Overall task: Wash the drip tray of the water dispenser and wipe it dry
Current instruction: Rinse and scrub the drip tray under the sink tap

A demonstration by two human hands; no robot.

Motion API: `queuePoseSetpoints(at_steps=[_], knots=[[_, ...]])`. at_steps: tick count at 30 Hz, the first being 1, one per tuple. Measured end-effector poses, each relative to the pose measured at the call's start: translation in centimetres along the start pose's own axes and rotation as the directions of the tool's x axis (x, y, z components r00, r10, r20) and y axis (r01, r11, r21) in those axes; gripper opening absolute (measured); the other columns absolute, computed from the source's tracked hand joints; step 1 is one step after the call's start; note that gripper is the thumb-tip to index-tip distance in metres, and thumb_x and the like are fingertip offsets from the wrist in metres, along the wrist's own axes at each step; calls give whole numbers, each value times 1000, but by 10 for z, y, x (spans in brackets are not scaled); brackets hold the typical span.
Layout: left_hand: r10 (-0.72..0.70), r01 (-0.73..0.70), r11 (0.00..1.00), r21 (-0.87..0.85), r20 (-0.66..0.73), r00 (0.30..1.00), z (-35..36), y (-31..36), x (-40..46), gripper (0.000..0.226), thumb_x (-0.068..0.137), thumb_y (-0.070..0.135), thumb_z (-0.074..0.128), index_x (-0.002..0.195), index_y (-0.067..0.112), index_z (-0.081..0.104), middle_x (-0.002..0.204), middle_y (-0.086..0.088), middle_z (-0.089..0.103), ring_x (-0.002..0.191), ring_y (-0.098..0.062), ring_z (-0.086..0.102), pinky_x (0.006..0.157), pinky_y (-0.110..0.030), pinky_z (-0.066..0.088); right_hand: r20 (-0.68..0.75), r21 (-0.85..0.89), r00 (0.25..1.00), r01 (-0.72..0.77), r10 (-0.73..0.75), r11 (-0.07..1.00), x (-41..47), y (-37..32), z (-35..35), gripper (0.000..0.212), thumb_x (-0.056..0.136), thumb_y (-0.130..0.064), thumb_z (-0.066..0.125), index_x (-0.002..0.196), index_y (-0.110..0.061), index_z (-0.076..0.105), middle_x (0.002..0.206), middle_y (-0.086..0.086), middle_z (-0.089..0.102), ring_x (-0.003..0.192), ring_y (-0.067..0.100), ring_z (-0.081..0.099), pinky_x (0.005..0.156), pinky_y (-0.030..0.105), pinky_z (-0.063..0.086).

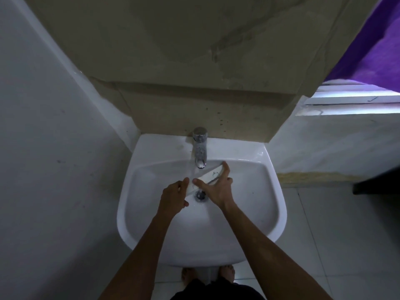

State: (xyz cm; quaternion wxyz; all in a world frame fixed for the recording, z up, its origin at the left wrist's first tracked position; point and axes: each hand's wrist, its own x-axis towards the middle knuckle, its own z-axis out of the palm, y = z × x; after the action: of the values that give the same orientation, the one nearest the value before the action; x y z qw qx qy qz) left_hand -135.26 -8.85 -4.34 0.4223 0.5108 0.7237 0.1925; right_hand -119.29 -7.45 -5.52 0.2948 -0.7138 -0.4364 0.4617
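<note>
Over the white sink, the drip tray, white and tilted, was held under the chrome tap, above the drain; the left hand gripped its lower left end, fingers curled round the edge; the right hand lay across its upper right part, fingers spread apart and straight against the tray. 2 bare feet stood on the tiled floor beneath the sink; a purple cloth hung at the upper right, above a window.

I see both forearms reaching forward, converging. My left hand looks curled in a grip; my right hand has its fingers spread wide.
</note>
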Motion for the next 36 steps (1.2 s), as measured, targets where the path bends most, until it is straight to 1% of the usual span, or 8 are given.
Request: queuePoseSetpoints(at_steps=[5, 9, 12, 15, 19, 25, 30, 36], knots=[[18, -2, 988, -152, 102, 995, -6, -23, 4, 48, 96, 55, 44, 102, 14, 69, 71, -4, 71, 55, -18, 72, 55, -28, 58, -119, 264, 992, 2, 30, 965, 8, -4, 2, 101, 73, -40, 85, 146, -26, 17, 128, 14, 52, 104, 29, 62, 85, 52, 59], [-52, 68, 994, -80, 195, 980, -3, -27, 7, 43, 99, 49, 33, 100, 20, 65, 98, -10, 72, 72, -15, 74, 71, -37, 56, -72, 215, 985, 169, -157, 962, 11, -13, -1, 65, 88, -27, 73, 137, -24, 30, 112, 10, 60, 85, 23, 68, 71, 47, 62], [-168, 189, 981, -35, 321, 932, 1, -16, 6, 60, 89, 70, 29, 107, 22, 61, 98, -9, 72, 69, -18, 74, 69, -31, 56, 1, 113, 956, 293, -294, 950, 8, -15, 5, 58, 91, -33, 68, 138, -21, 36, 120, 9, 58, 100, 23, 64, 85, 41, 58], [-122, 177, 980, -89, 432, 893, 8, -6, 3, 81, 78, 84, 31, 115, 19, 63, 100, -10, 71, 71, -27, 74, 73, -42, 61, -11, -115, 971, 237, -240, 965, 9, -18, 11, 45, 98, -52, 46, 135, -27, 40, 118, 5, 60, 96, 21, 61, 88, 40, 54], [-133, 342, 902, -265, 583, 802, 8, 5, -7, 77, 94, 67, 26, 119, 4, 63, 92, -19, 73, 71, -30, 72, 62, -37, 60, -46, -337, 976, 185, -212, 923, 14, -18, 5, 31, 104, -45, 29, 122, -28, 48, 101, 8, 65, 91, 28, 63, 81, 42, 53], [-71, 340, 891, -301, 647, 759, -2, 8, -12, 70, 100, 58, 14, 125, 13, 61, 101, -14, 75, 72, -25, 73, 58, -27, 56, 14, -130, 997, 75, -73, 989, 16, -15, 4, 45, 100, -58, 30, 122, -20, 42, 107, 5, 68, 88, 23, 68, 82, 43, 57], [-92, 342, 880, -330, 587, 805, 1, -4, -9, 66, 100, 57, 21, 124, 13, 65, 110, -16, 73, 95, -32, 71, 84, -39, 58, 89, -103, 990, 121, -112, 987, 20, -11, 1, 34, 104, -49, 29, 112, -20, 46, 99, 9, 69, 83, 24, 68, 77, 43, 59], [33, 22, 986, -165, 325, 945, 3, 8, 0, 43, 101, 45, 40, 107, 13, 67, 100, -11, 75, 89, -27, 72, 88, -46, 56, 228, -56, 958, 194, -177, 979, 17, -12, 0, 29, 107, -35, 33, 123, -19, 52, 113, 9, 67, 98, 28, 65, 87, 37, 52]])
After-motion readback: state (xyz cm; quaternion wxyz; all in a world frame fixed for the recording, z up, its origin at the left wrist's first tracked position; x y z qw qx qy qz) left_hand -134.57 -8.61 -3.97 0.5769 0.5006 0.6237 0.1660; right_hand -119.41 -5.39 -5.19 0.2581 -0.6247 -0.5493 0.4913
